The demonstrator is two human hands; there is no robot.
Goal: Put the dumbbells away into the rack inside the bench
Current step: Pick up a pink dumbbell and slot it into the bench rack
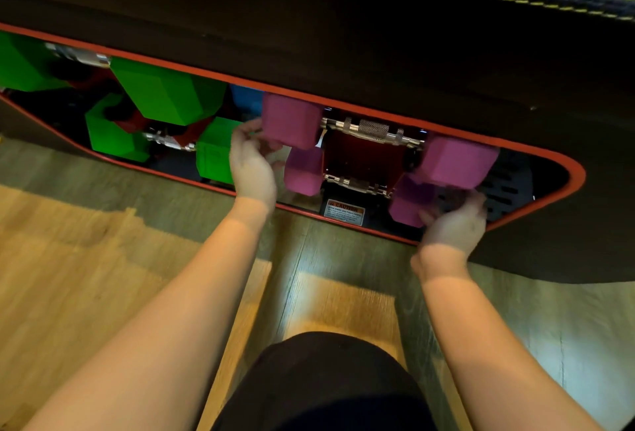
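— Where are the pink dumbbells (374,130)?
— In the rack (364,159), between both hands.
— And the hands?
— Left hand (252,162) cups the upper dumbbell's end; right hand (453,221) grips the lower dumbbell (357,185).

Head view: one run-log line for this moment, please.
left hand touches upper pink dumbbell | right hand at lower pink dumbbell | both racked

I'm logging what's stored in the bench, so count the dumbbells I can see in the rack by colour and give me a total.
Pink dumbbells: 2, upper and lower
Green dumbbells: 2, upper and lower
Total: 4, all inside the bench opening. A blue shape behind them is too hidden to count.
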